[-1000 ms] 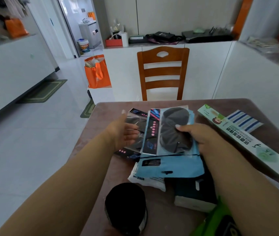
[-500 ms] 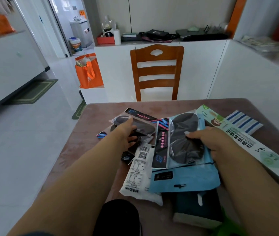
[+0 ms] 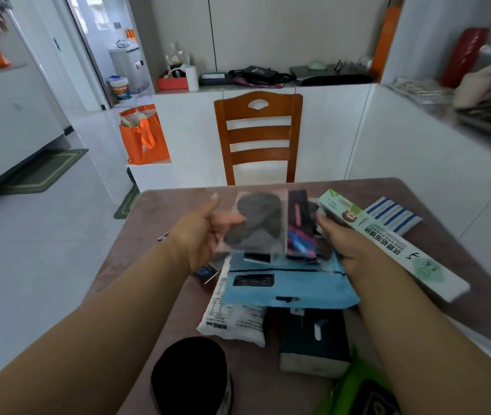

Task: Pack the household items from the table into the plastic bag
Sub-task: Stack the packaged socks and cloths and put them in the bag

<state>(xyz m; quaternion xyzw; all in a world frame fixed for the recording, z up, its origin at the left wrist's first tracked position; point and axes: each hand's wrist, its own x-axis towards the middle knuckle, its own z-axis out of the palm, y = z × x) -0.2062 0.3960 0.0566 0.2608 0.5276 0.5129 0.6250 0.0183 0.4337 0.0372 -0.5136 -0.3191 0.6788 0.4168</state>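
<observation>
Hands raised together over the middle of the brown table (image 3: 160,205), holding a small stack of clear packets between them. Left hand (image 3: 199,235) turned palm inward, thumb cocked up and away, fingers curled under the near-left edge of the packet with the dark mask (image 3: 257,226), gripping it. Right hand (image 3: 343,241) closed on the right side of the stack, beside the packet with the pink and blue card (image 3: 298,229); fingertips hidden behind the plastic. Packets held clear of the tabletop, tilted up toward the camera, long axis running away from the body toward the wooden chair (image 3: 257,136). Motion blur over the stack, so exact count of packets not readable.

Directly below the hands, lying flat: blue pouch (image 3: 286,289), long side across the table, overlapping a white printed bag (image 3: 232,319) and a dark tissue pack (image 3: 313,339). Long green-and-white box (image 3: 387,244) lying diagonally on the right side, far end pointing toward the chair, just beside the right wrist. Blue-striped cloth (image 3: 393,214) beyond it. Black round object (image 3: 190,372) at the near edge, green bag (image 3: 355,387) at bottom right. Both forearms stretched forward, converging on the packets.
</observation>
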